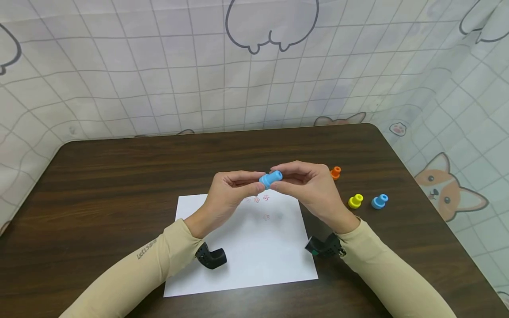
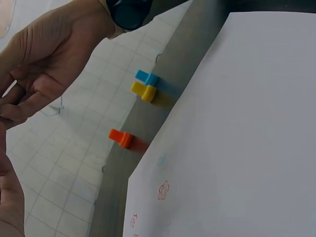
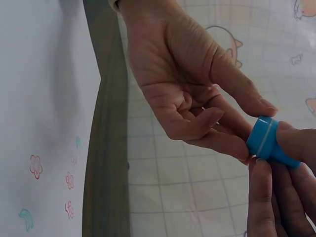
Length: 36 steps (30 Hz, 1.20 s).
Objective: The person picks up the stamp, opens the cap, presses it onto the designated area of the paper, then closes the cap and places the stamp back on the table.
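Observation:
In the head view both hands meet over the far edge of a white sheet of paper (image 1: 254, 251), around a light blue toy stamp (image 1: 271, 179). My left hand (image 1: 226, 199) pinches its wide capped end between thumb and fingers. The narrower handle end is pinched by my right hand (image 1: 316, 190). Seen from the right wrist, the stamp (image 3: 263, 138) lies tilted, with a pale seam around its wide part and fingers of both hands on it. Small red flower prints (image 3: 36, 167) and a teal print (image 3: 25, 220) mark the paper.
Right of the paper, an orange stamp (image 1: 336, 172), a yellow stamp (image 1: 355, 201) and a second blue stamp (image 1: 379, 202) stand on the dark wooden table (image 1: 99, 190). A white grid-patterned cloth (image 1: 179, 79) hangs behind and to the right.

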Each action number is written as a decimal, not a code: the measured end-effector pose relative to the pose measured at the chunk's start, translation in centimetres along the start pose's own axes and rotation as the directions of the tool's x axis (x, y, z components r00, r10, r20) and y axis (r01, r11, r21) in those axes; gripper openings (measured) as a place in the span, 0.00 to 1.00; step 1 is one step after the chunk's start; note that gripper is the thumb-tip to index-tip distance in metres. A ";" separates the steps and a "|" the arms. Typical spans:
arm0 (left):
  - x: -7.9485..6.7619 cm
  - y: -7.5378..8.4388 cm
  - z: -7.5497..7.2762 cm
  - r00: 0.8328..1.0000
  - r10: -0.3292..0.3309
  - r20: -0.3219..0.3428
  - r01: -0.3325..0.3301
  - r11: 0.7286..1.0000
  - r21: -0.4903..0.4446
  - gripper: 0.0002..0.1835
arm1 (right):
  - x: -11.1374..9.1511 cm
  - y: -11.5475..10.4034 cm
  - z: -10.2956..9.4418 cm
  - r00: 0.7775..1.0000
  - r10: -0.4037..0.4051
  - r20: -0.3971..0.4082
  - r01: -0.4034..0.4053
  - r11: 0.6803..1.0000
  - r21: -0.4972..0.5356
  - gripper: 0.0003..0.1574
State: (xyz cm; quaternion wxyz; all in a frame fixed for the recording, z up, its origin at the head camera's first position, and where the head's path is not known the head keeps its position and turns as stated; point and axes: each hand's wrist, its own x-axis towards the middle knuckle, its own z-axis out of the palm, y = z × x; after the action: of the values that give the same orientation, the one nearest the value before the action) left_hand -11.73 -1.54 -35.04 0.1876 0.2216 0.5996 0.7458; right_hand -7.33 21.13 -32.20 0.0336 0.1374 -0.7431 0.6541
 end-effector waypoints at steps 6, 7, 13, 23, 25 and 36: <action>-0.2 0.1 -0.5 0.999 -0.039 -0.024 0.041 0.993 0.111 0.17 | 0.0 0.5 0.5 1.000 0.010 0.014 -0.010 1.000 0.010 0.21; -0.3 0.2 -0.7 0.999 -0.045 -0.029 0.048 0.991 0.124 0.17 | 0.0 0.6 0.6 1.000 0.011 0.019 -0.011 1.000 0.011 0.21; -0.7 0.7 -1.1 0.999 -0.047 -0.027 0.051 0.983 0.178 0.17 | 0.1 0.5 1.1 0.999 0.031 0.027 -0.031 1.000 -0.001 0.21; -1.5 1.8 -1.5 1.000 0.006 -0.005 -0.004 0.922 0.387 0.14 | 0.0 0.2 1.3 0.999 0.021 0.032 -0.020 0.999 -0.026 0.21; -1.8 2.0 -1.6 0.999 0.052 -0.003 -0.045 0.880 0.472 0.15 | 0.1 0.1 1.2 0.999 0.019 0.032 -0.018 0.999 -0.034 0.21; -3.8 2.4 -4.2 0.949 0.313 0.046 -0.200 0.480 0.854 0.26 | 0.5 0.3 -0.7 0.997 0.072 -0.035 -0.076 0.988 -0.135 0.23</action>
State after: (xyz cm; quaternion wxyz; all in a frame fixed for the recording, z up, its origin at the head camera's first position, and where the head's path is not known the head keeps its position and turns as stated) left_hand -10.97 -7.56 -33.90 -0.0933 0.3280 0.8561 0.3884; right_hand -7.95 21.75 -32.28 0.0297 0.0972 -0.7899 0.6048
